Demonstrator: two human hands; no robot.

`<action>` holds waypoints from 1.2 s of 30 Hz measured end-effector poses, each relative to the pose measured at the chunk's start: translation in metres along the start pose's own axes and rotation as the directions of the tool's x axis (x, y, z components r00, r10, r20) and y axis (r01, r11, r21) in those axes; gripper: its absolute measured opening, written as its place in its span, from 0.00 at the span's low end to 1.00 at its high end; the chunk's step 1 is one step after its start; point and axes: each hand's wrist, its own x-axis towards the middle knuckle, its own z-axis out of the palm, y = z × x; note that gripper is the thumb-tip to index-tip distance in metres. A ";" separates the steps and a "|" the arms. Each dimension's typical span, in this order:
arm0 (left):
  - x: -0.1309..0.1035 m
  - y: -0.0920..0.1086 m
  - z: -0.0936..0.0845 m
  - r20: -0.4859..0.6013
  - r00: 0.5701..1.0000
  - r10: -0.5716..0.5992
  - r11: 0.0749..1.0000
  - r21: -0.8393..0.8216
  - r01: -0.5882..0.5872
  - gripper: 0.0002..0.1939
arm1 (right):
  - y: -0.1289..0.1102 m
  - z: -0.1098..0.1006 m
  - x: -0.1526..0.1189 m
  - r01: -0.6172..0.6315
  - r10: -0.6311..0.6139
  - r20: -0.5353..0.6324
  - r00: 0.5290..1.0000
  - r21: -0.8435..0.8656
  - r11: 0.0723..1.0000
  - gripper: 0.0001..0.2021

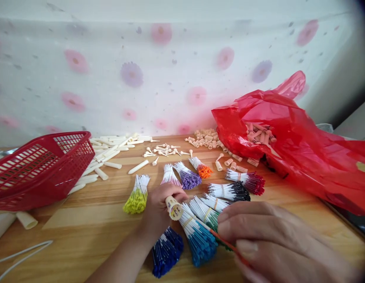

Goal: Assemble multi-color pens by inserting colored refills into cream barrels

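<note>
My left hand (163, 196) is closed around a cream plastic tube (174, 208), whose slotted, open end faces me. Between the thumb and fingers of my right hand (273, 239) is a thin stick (226, 240), orange-red near my fingers and white toward the tube. Whether its tip touches the tube is hard to make out. Below and beside my hands lie rubber-banded bundles of similar sticks: a light blue bundle (200, 239), a dark blue bundle (167, 251) partly under my left wrist, a green bundle (207, 212) and a yellow bundle (137, 194).
A red plastic basket (47, 173) stands at the left beside a pile of cream tubes (111, 147). Small cream pegs (164, 149) and slotted caps (206, 137) lie behind the bundles. At the right spreads a red plastic bag (288, 125). A white cord (26, 253) lies front left.
</note>
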 end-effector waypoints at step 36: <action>-0.009 -0.008 -0.003 0.088 0.990 0.107 0.928 0.349 -0.131 0.19 | 0.046 0.067 0.003 -0.455 0.520 -0.180 0.835 0.306 0.836 0.05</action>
